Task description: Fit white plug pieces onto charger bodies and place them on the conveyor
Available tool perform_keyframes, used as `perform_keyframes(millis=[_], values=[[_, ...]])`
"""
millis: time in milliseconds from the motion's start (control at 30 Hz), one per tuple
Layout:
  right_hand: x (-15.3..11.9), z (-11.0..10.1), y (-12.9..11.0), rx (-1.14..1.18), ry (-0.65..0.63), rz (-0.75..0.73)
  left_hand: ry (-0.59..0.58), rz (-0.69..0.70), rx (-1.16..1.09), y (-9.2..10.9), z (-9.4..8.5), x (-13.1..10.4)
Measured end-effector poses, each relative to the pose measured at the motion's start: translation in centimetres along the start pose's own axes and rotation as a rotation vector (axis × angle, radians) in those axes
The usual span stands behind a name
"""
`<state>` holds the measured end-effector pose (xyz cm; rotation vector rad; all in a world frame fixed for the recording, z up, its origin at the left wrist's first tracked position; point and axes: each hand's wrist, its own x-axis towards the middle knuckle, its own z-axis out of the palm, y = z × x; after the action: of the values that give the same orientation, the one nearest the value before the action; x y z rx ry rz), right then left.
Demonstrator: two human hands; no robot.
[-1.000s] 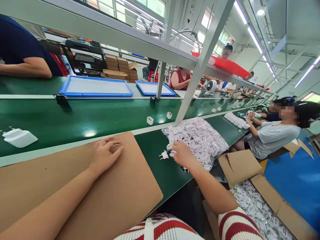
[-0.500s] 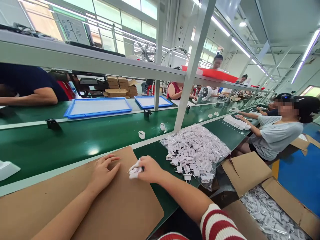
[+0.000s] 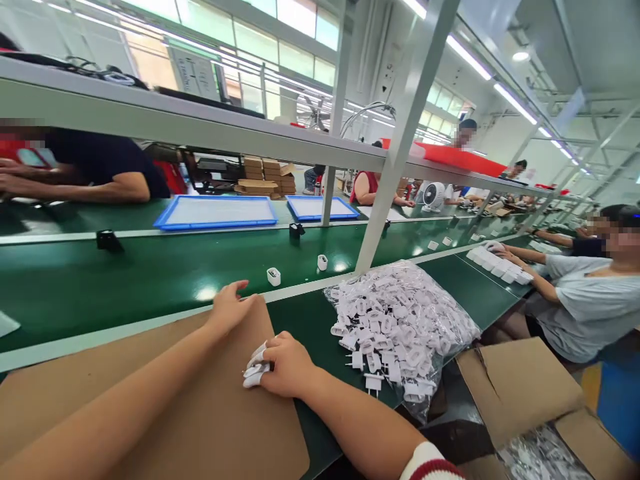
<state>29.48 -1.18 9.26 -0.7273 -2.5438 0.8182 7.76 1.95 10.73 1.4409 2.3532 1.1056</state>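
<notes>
The left hand (image 3: 231,308), loosely spread, lies at the far edge of the brown cardboard sheet (image 3: 200,400), near two white oval plastic housings (image 3: 273,277) on the green belt (image 3: 150,277). The right hand (image 3: 286,367), white-covered fingertips drawn in, is above the sheet; any pinched part is indistinguishable. Right: white two-pin plug parts (image 3: 390,320) heaped on clear plastic (image 3: 463,327).

Hands (image 3: 286,365) at cardboard (image 3: 215,413), bagged white plugs (image 3: 395,320), green belt (image 3: 150,270)
</notes>
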Motion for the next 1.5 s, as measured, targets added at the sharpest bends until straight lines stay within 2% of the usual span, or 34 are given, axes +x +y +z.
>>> perform_keyframes(millis=[67, 133, 233, 333, 400, 467, 567, 667, 767, 867, 1000, 1167, 1367, 1500], values=[[-0.1, -0.3, -0.1, -0.070, 0.004, -0.012, -0.020, -0.013, 0.007, 1.2, 0.7, 1.9], [-0.2, -0.5, -0.3, -0.001, 0.024, 0.026, -0.053, -0.018, -0.001, 2.1, 1.2, 3.5], [-0.1, -1.0, -0.4, 0.320, 0.131, 0.104, -0.119, -0.027, -0.024, 3.0, 1.5, 4.9], [0.2, -2.2, -0.7, 0.706, 0.251, 0.269, -0.125, -0.047, -0.029, 3.1, 0.8, 4.7], [0.3, -3.1, -0.8, 0.906, 0.291, 0.383, -0.106, -0.038, -0.028, 2.8, -0.1, 3.4], [0.5, -3.9, -0.9, 1.036, 0.314, 0.447, -0.098, -0.011, -0.027, 2.4, -1.4, 1.1], [0.6, -4.1, -1.0, 1.124, 0.287, 0.479, -0.147, 0.027, -0.043, 1.9, -3.2, -4.1], [0.4, -3.6, -1.2, 1.140, 0.210, 0.479, -0.226, 0.039, -0.100, 1.5, -4.0, -9.6], [0.1, -2.9, -1.5, 1.086, 0.173, 0.453, -0.234, 0.013, -0.168, 1.0, -3.8, -13.6], [-0.2, -2.4, -1.8, 0.874, 0.188, 0.396, -0.251, -0.009, -0.333, 0.1, -3.3, -15.3], [-0.6, -1.8, -2.3, 0.416, 0.265, 0.154, -0.335, 0.042, -0.501, -1.1, -3.4, -15.4], [-0.9, -0.9, -2.7, 0.074, 0.190, -0.114, -0.323, 0.142, -0.531, -1.5, -3.6, -15.0], [-0.5, -0.7, -2.7, -0.176, 0.146, -0.224, -0.297, 0.177, -0.517, -1.5, -3.6, -14.9], [-0.1, -0.8, -2.7, -0.287, 0.102, -0.198, -0.301, 0.165, -0.489, -1.4, -3.9, -14.9]])
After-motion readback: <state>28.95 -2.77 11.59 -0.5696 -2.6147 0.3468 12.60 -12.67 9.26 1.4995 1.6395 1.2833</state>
